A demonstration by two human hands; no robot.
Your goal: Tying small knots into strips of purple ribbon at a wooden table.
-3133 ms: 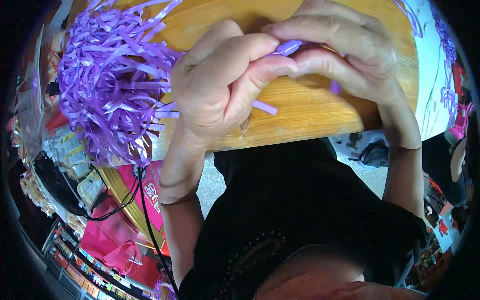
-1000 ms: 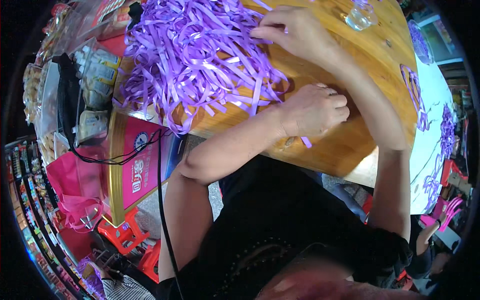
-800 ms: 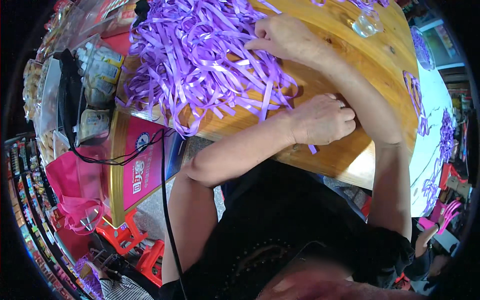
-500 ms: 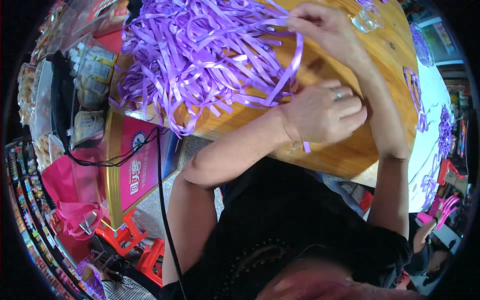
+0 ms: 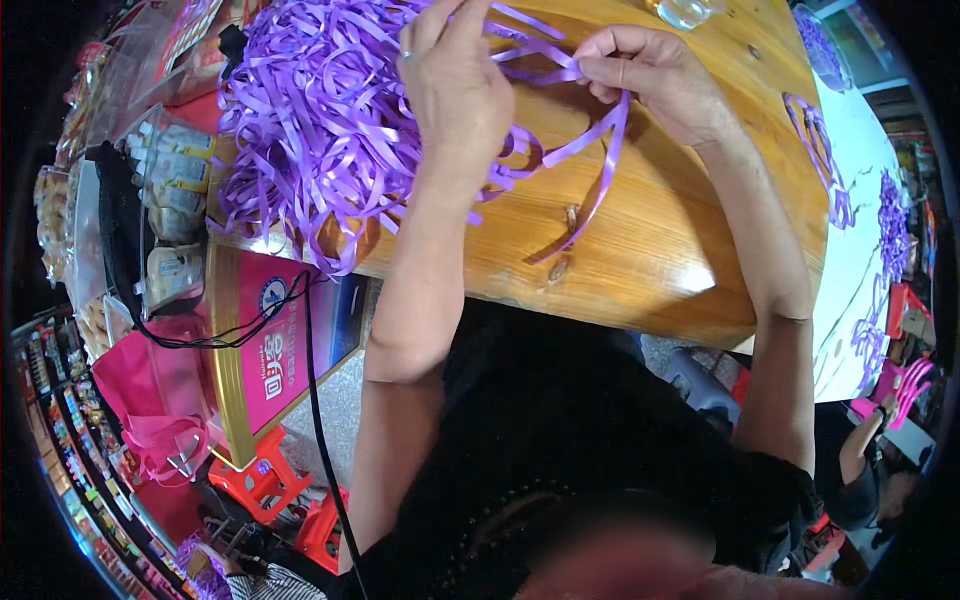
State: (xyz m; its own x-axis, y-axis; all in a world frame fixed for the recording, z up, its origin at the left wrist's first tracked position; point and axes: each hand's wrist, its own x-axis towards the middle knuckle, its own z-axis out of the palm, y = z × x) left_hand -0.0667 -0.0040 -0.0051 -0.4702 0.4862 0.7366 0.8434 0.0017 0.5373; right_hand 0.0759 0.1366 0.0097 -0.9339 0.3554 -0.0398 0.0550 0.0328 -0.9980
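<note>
Purple satin ribbons lie in a big tangled heap on the wooden table. My right hand is closed, pinching a purple ribbon between thumb and fingers. One tail of this ribbon hangs down onto the bare wood, and other strands run from near the fingers toward the heap. My left hand, with a ring on one finger, reaches over the right side of the heap. Its fingertips pass beyond the top edge of the picture, so whether they grip a ribbon is hidden.
A clear glass stands near the top edge. Plastic tubs of packaged goods line the left, beside a black cable and red stools. At right, a white table carries more purple ribbons; other people sit at both lower sides.
My left hand has swung from the near table edge, up and left, over the heap. My right hand has come slightly nearer, still pinching ribbon. The view has shifted a little.
</note>
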